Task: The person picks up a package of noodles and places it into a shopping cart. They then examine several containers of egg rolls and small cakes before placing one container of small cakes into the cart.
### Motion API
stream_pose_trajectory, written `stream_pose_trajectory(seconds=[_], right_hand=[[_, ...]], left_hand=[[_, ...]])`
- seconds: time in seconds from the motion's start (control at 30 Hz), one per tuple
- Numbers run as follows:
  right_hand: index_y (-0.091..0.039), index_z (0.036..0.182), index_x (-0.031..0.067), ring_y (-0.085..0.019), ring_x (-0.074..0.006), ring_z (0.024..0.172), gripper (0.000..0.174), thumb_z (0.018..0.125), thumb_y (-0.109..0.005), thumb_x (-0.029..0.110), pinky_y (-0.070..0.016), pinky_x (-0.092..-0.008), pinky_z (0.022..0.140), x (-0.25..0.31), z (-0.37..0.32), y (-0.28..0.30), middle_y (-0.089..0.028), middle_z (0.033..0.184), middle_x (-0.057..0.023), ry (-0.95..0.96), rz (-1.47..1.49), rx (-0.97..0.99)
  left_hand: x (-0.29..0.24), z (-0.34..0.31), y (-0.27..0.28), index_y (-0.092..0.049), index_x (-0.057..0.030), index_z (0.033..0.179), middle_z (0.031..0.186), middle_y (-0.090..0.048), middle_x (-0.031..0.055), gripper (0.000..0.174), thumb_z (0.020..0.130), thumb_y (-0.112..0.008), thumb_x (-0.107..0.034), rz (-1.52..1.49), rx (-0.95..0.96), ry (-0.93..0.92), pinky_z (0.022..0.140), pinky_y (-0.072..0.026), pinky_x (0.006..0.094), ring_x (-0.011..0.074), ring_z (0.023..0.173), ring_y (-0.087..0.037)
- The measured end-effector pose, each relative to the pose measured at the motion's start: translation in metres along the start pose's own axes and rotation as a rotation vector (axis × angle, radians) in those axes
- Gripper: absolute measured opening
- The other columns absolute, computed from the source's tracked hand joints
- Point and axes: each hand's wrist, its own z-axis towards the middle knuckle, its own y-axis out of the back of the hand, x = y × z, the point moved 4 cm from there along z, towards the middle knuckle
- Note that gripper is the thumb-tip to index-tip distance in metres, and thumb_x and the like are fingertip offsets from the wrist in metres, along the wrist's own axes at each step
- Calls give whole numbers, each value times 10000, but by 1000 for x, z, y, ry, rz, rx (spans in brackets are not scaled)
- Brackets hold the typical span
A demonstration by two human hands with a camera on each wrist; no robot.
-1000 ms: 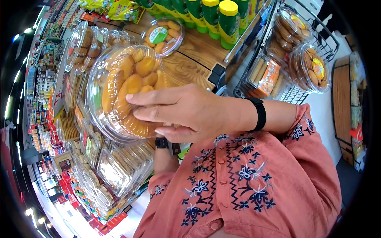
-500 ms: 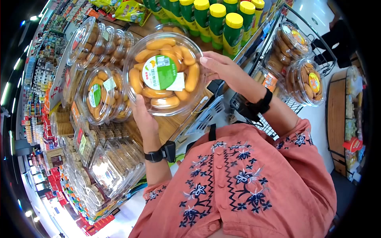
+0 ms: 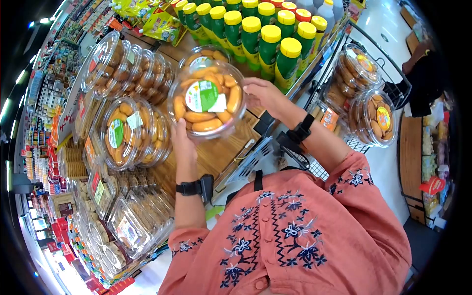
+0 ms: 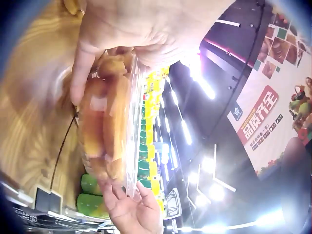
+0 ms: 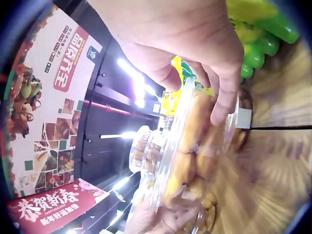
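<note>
Both hands hold a round clear plastic container of small golden bread rolls point(image 3: 199, 117) with a green-and-white label on its lid. The lid faces up toward the head camera. My left hand point(image 3: 184, 147) grips its near left edge, thumb at the rim. On the right edge, my right hand point(image 3: 264, 97) holds the rim. In the left wrist view the container point(image 4: 109, 126) is edge-on above the wooden table, fingers round its side. The right wrist view shows my right hand point(image 5: 180, 34) with thumb and fingers around the container's edge point(image 5: 187, 141).
Similar roll containers point(image 3: 118, 130) stand on edge at left, beside stacked round tubs point(image 3: 105, 61) and cookie trays point(image 3: 132, 226). Another roll container point(image 3: 216, 54) lies just behind. Green bottles with yellow caps point(image 3: 270, 51) line the back. A cart point(image 3: 393, 73) with packaged pastries stands right.
The container was tilted with its ribbed base showing and the right hand over it. It was turned lid-up between both hands, then moved away from the body, over the table.
</note>
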Motion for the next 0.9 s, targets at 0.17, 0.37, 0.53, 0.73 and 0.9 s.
stream_pose_trajectory(seconds=[0.17,0.37,0.53,0.73,0.9], right_hand=[[-579,1243,-1,-616,-166,1056,315,972,-547,156,-509,-326,955,28,47,-22,-624,1169,-70,174,-40,9],[-601,1176,9,-615,-159,1012,261,948,-574,132,-511,-324,947,24,107,-10,-620,1129,-53,147,-37,-49],[-640,1071,28,-620,-156,952,202,924,-598,159,-534,-310,867,21,130,0,-636,1040,-42,147,-99,-120],[-641,1061,31,-614,-152,940,195,923,-602,163,-534,-324,863,15,142,11,-631,1017,-45,107,-119,-131],[-639,1057,46,-613,-156,950,178,919,-598,150,-532,-334,863,5,149,20,-627,1021,-45,78,-148,-165]], left_hand=[[-10,67,-11,-455,0,1324,1253,-584,191,456,1033,-429,-350,41,17,-68,780,-614,487,337,1081,-644],[-8,121,-25,-470,5,1281,1158,-626,176,456,1031,-412,-372,165,56,-4,740,-622,428,290,970,-680],[10,146,-12,-511,-62,1288,1157,-647,88,467,1016,-455,-438,314,-102,51,746,-543,392,216,973,-653],[19,154,-7,-571,-38,1168,1042,-666,72,466,998,-491,-464,404,-154,-21,687,-499,303,161,861,-632],[28,156,-1,-588,-21,1127,1001,-670,72,465,995,-500,-458,430,-130,-28,669,-499,291,145,831,-621]])
